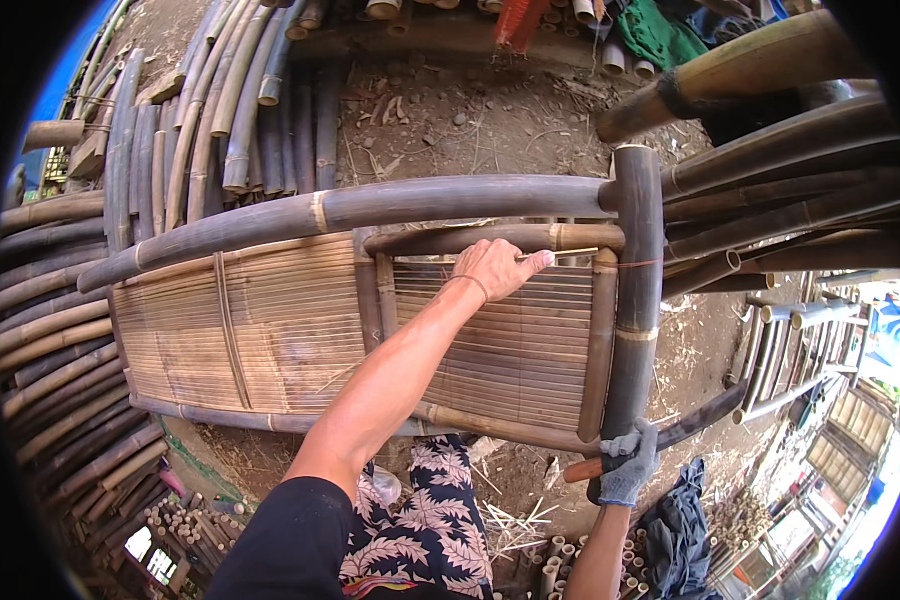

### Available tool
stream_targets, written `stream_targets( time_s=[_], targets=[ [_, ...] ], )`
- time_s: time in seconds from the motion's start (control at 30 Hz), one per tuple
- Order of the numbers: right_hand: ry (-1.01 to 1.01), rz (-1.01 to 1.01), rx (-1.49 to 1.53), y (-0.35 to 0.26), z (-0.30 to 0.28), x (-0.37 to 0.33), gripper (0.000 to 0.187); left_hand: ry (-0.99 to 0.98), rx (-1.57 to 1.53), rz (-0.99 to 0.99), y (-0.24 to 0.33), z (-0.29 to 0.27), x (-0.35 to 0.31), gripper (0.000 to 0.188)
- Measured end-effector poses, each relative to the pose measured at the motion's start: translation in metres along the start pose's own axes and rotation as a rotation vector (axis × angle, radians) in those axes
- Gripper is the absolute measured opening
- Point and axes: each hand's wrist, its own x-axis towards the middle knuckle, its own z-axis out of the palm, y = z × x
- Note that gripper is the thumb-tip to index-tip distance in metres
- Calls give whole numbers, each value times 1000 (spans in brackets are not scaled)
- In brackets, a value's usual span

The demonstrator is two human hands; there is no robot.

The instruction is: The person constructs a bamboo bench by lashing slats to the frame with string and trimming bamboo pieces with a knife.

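Note:
A bamboo bench-like frame [470,194] with a slatted surface [270,340] lies across the middle. My bare left hand [495,268] is closed at the upper rail of the framed slat panel [500,350], its thumb along a thin bamboo strip [575,252] that lies just under the rail. My right hand [632,465], in a grey glove, grips a machete [705,415] by its wooden handle [582,470], the dark blade pointing right. That hand is against the lower part of the thick dark post [635,300]. A thin reddish string [642,264] crosses the post higher up.
Bamboo poles are stacked at left [60,330] and upper left [240,110]. Thick poles [790,150] jut in at right. Cut bamboo pieces [560,555], shavings [515,525] and a dark cloth [678,520] lie near my legs. Another bamboo frame [795,340] stands farther right.

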Motion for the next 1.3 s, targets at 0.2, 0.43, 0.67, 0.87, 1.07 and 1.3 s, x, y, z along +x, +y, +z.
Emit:
stream_targets(
  time_s=[0.2,0.43,0.67,0.87,1.07,1.3],
  targets=[
    [6,-12,-32,0,4,-4,25,-126,129,-185,16,12,10,83],
    [-15,-6,-59,1,6,-2,25,-205,173,-181,21,7,9,80],
    [-93,-26,-45,4,-8,5,31,156,223,328,-17,40,-7,56],
    [-42,-72,-133,9,4,-12,34,389,78,493,-27,40,-8,33],
    [-93,-387,-953,21,35,-48,41,154,49,321,-39,42,-77,14],
    [-792,-861,-1521,133,192,-92,54,-146,-204,-180,-180,105,-278,25]
  ],
)
